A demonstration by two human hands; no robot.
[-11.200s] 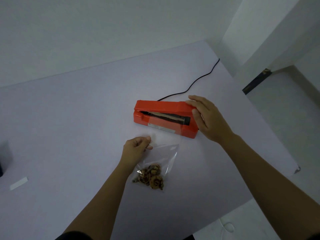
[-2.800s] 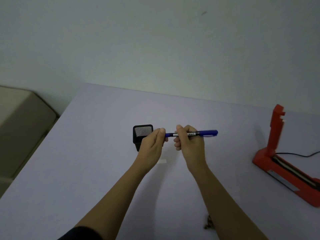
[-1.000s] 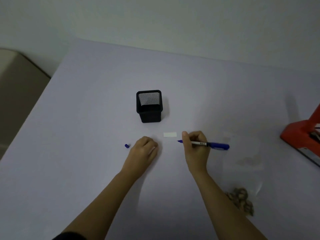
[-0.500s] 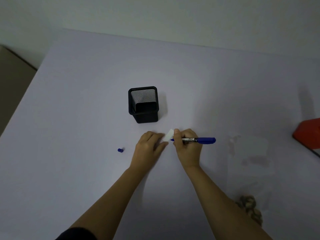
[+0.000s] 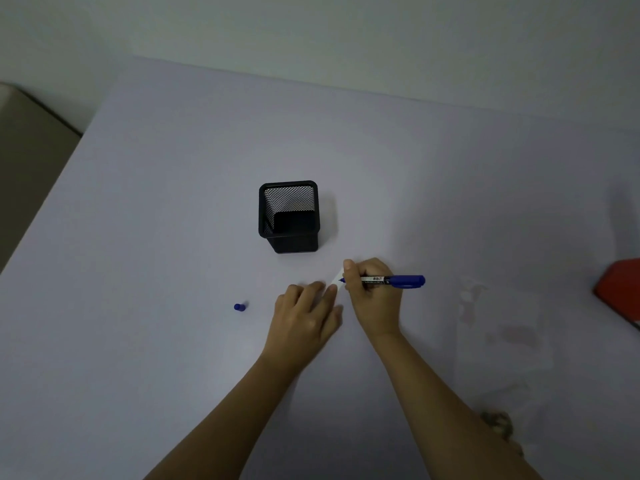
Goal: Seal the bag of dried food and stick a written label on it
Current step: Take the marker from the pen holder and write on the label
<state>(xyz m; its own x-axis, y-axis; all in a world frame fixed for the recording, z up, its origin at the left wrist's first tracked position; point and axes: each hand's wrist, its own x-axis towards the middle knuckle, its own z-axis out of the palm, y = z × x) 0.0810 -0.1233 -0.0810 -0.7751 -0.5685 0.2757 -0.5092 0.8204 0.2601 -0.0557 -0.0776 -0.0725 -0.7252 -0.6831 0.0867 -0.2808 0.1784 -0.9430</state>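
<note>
Label [image 5: 338, 276] mid-table, between your hands — long axis tilted toward the far edge. Left hand [image 5: 304, 317], fingers flat, pins its near end; right hand [image 5: 375, 299] grips pen [image 5: 398, 280], tip on it. Bag [image 5: 498, 337] — toward right edge.

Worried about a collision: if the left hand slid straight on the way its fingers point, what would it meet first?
The left hand would probably meet the label first, right ahead of it; the right hand, holding the pen, lies just beyond.

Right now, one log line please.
step: writing label | right hand grips pen | left hand touches label | cap off, on table | bag unlabelled
</note>
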